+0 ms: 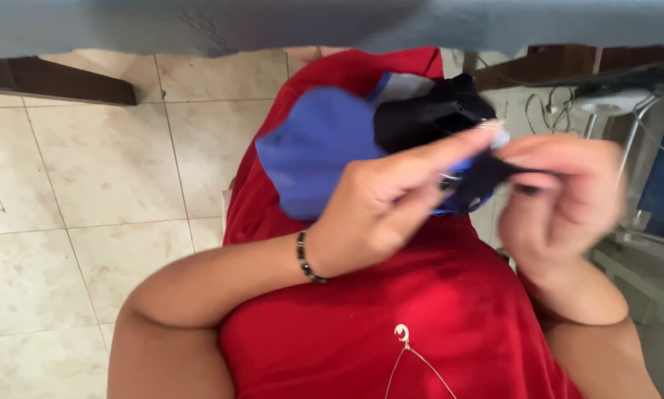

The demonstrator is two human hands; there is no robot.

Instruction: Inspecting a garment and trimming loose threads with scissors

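Both hands are raised in front of the person's chest and work on a small bundle of cloth. The left hand (380, 210), with a dark bead bracelet (307, 258) at the wrist, is closed in a pinch, thumb and forefinger stretched toward 2 o'clock and gripping the black cloth (428, 118) near its lower edge. The right hand (561, 196) is badly blurred by motion; its fingers look curled and pinched on a thin black strip of the same cloth, though the exact grip is hard to make out. A blue cloth (317, 148) bulges out at 9 o'clock of the black one, touching it, and a sliver of white fabric shows at 12 o'clock of the blue. Judging from how things lie, the work is in mid-course: the pieces are bunched and held up, neither spread flat nor folded, and nothing appears set down as finished. All of this hangs over the person's red garment (420, 310), which fills the lower middle of the view, with a thin necklace and small pendant (402, 334) at 6 o'clock. Beige floor tiles (88, 192) lie at 9 o'clock. At 3 o'clock, a white stand, cables and a blue surface are cut off by the edge and too blurred to identify, and a grey band crosses the top.
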